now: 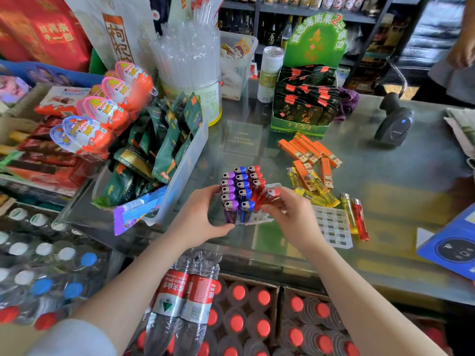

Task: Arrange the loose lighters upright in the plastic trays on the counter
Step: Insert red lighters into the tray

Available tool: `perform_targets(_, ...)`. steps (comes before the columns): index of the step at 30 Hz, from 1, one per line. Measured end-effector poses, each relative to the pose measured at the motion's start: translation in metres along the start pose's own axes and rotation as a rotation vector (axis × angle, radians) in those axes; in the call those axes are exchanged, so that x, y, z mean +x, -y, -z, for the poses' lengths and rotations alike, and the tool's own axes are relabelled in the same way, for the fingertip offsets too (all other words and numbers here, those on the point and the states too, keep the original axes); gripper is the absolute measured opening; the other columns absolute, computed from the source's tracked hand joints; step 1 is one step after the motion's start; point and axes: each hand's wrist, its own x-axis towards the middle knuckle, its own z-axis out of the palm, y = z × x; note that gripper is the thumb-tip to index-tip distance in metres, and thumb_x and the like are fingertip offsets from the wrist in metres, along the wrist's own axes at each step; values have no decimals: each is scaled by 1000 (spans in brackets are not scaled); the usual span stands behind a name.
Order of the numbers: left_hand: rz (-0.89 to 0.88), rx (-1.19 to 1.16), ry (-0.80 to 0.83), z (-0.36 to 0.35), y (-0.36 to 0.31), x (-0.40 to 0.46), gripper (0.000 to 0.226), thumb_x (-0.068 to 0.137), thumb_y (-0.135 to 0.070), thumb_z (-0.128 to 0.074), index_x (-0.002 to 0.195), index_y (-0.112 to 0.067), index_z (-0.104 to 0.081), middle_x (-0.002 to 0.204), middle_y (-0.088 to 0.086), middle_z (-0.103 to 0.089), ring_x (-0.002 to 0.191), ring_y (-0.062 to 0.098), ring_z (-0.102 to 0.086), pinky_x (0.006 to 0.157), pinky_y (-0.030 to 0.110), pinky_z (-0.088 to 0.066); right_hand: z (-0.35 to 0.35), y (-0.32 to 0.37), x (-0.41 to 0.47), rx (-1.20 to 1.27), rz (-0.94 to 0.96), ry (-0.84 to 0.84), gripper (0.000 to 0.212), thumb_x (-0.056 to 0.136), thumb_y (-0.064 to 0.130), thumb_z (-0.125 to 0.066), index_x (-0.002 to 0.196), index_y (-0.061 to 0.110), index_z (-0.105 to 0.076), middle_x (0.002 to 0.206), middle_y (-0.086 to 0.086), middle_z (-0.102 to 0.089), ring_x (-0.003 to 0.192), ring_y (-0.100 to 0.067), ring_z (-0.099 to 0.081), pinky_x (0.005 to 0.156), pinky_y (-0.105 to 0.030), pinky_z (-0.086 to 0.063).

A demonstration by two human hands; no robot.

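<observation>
You face a glass counter [385, 181] crowded with shop goods. Near its front edge, between your hands, sits a clear tray [253, 219] with purple, blue and red lighters standing upright in rows. Just right of it lies a second tray [334, 228], its slots showing bare. Further right and back lie loose orange lighters [309, 150], yellow lighters [312, 187], and one yellow and one red at the far edge.

Your left hand [205, 214] grips the filled tray's left side. Your right hand [288, 209] pinches a red lighter [268, 197], tilted, at the tray's right row.

These lighters look light, stiff and smooth, so probably slippery. Hold each by its body and lower it base first. The thin tray likely flexes, so steady it.
</observation>
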Motion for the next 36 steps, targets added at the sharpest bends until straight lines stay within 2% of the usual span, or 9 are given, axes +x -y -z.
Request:
perform_targets(2,11,-1,8,2,0,-4,54,61,-19,-82,107,-23,-53,94,-30,-47,89,-28,-41,73,-6,-29,-4,1,-5,-41,-5,5,17,79,3,-66,94,10,-60,78,8,-65,65,-2,-62,61,-7,-45)
perform_targets(6,41,25,16,3,3,-8,63,61,-23,-81,117,-20,-52,99,-21,-49,91,-12,-41,77,-3,-28,-7,7,-9,-101,7,20,24,82,8,-64,103,10,-55,87,8,-63,66,-15,-64,62,-27,-51)
perform_targets(10,50,36,16,5,0,-10,64,62,-23,-81,118,-20,-50,98,-21,-47,95,-5,-40,76,4,-28,-9,11,-9,-155,-3,19,19,83,11,-63,101,9,-57,88,9,-60,67,-13,-56,62,-31,-48)
perform_targets(14,47,17,35,8,-4,-10,60,63,-20,-81,115,-20,-51,93,-32,-41,84,-15,-39,74,-5,-28,-14,8,-13,-150,0,-18,16,83,12,-63,98,8,-58,89,3,-64,71,-17,-58,62,-31,-46)
perform_targets(18,58,31,51,9,-4,-10,61,63,-22,-80,116,-21,-50,94,-29,-43,88,-11,-41,75,-4,-28,-16,6,-12,-146,3,-38,11,83,11,-63,93,8,-60,91,-4,-65,69,-18,-56,58,-23,-42)
perform_targets(22,42,21,68,10,-4,-9,60,64,-21,-80,116,-21,-50,93,-32,-41,83,-21,-41,74,-7,-26,-13,7,-9,-221,12,-7,13,84,16,-63,94,8,-61,92,-4,-66,65,-20,-56,60,-37,-49)
perform_targets(27,5,19,81,8,0,-6,51,66,-20,-78,111,-25,-53,96,-25,-49,90,-27,-37,76,-6,-27,-9,8,-2,-276,-6,54,15,85,18,-62,96,9,-61,96,-4,-66,66,-12,-49,54,-18,-37)
perform_targets(32,-24,48,98,0,8,-3,34,68,-24,-72,92,-35,-50,96,-11,-58,95,0,-50,79,16,-37,-1,6,-12,-360,-36,39,22,84,19,-62,105,15,-58,103,0,-63,79,-12,-51,62,-25,-45)
perform_targets(36,-30,30,72,-5,6,-1,31,67,-25,-70,92,-31,-53,91,-11,-62,91,6,-55,78,25,-43,30,-9,-32,-320,-112,-219,16,86,4,-53,98,8,-63,98,-6,-65,71,-11,-45,56,-19,-36)
